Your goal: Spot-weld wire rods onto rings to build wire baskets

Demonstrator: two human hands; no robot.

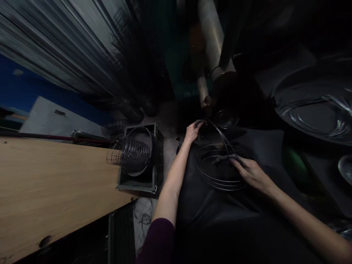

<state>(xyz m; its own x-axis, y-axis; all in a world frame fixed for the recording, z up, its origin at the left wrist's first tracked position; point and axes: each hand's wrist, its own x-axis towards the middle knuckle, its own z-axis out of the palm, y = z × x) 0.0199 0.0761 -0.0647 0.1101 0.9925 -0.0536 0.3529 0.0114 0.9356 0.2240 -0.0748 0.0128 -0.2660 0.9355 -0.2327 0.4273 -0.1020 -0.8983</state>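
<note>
My left hand (pixel 193 131) reaches forward, its fingers closed at the far end of a thin dark wire hoop (pixel 221 135), beneath a pale metal cylinder. From there the hoop curves down to my right hand (pixel 251 173), which pinches its near side between thumb and fingers. The fingers of both hands look dark, covered or dirtied; I cannot tell which. Several shiny wire rings (pixel 224 185) lie loosely stacked on the dark cloth (pixel 209 209) over my lap, just below and left of my right hand.
A wooden board (pixel 55 187) extends along the left. Beside it stands a crate (pixel 137 189) with a bundle of wire rings (pixel 136 151). Metal cylinders (pixel 211 33) jut out ahead. A large wire coil (pixel 316 113) lies at right. Loose wire (pixel 144 216) is on the floor.
</note>
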